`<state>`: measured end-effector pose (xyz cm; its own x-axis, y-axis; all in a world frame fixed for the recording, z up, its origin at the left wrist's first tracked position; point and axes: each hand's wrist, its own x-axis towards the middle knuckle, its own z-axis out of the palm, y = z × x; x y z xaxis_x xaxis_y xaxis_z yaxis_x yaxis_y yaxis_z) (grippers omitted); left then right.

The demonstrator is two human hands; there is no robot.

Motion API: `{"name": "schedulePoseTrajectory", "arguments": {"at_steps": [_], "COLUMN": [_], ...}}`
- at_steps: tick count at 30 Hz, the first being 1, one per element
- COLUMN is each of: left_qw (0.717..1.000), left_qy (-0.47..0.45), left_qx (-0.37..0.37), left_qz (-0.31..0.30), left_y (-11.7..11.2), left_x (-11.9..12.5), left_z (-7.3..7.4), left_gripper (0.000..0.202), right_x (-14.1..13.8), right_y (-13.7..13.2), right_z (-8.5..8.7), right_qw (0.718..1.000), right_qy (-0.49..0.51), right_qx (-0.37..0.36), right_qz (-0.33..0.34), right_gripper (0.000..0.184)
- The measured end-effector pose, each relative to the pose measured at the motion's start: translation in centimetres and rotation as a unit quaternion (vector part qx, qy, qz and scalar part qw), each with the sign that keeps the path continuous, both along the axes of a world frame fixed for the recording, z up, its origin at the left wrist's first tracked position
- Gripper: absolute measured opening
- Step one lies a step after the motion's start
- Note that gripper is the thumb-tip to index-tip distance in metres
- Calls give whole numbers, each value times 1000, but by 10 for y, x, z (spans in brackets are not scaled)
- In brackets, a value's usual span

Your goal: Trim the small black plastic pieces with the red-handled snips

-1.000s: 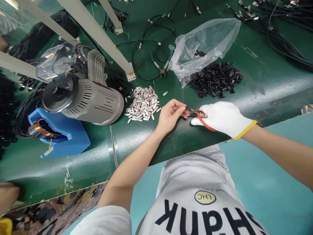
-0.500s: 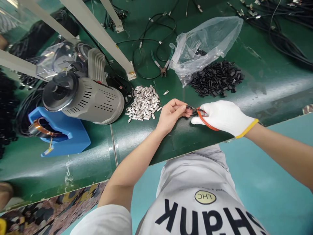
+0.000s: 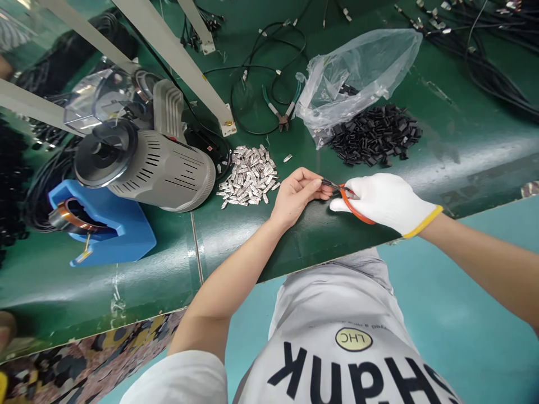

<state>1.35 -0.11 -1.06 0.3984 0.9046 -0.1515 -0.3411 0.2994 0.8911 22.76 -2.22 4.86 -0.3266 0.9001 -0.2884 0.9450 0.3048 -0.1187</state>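
My right hand [image 3: 381, 202], in a white glove with a yellow cuff, is closed around orange-handled pliers [image 3: 357, 212]. The jaws of the pliers point left and meet a small dark piece [image 3: 326, 182] at the fingertips of my bare left hand [image 3: 297, 196]. That left hand pinches the piece between thumb and fingers; its exact kind is too small to tell. Left of my left hand lies a pile of small silvery metal connectors [image 3: 249, 177], with one loose connector beside it. Beyond my right hand spreads a heap of small black plastic pieces [image 3: 374, 137].
A clear plastic bag [image 3: 366, 62] lies behind the black heap. Green-handled cutters [image 3: 282, 115] rest among black cables [image 3: 252, 50]. A grey motor-like machine [image 3: 168, 168] and a blue tape dispenser [image 3: 130, 230] stand left. Cable bundles [image 3: 497, 73] lie at the far right.
The whole view has shifted very slightly. Both hands keep nearly the same pose, with the pliers still meeting the small dark piece.
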Motion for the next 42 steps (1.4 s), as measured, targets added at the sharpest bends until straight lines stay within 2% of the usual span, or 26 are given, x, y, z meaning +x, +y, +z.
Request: {"name": "schedulePoseTrajectory", "arguments": {"at_steps": [16,28,35,42], "left_qw": [1000,1000,1000,1000], "left_qy": [-3,5,14,13], "left_qx": [5,14,15,2], "left_qz": [2,-11,-11,19], "left_y": [2,2,1,-1], "left_x": [0,-1,-1,1], "left_z": [-4,-7,-8,-7], "left_gripper": [42,41,42,43], "right_x": [-5,-4,-6,-7], "right_y": [-4,1,0,-10], "right_z": [2,5,5,-1], "right_qw": [999,1000,999,996], "right_qy": [-35,-30,-30,-55], "right_qx": [1,-11,-17,77], "right_qz": [-37,-1,-21,-4], "right_gripper": [74,71,70,69]}}
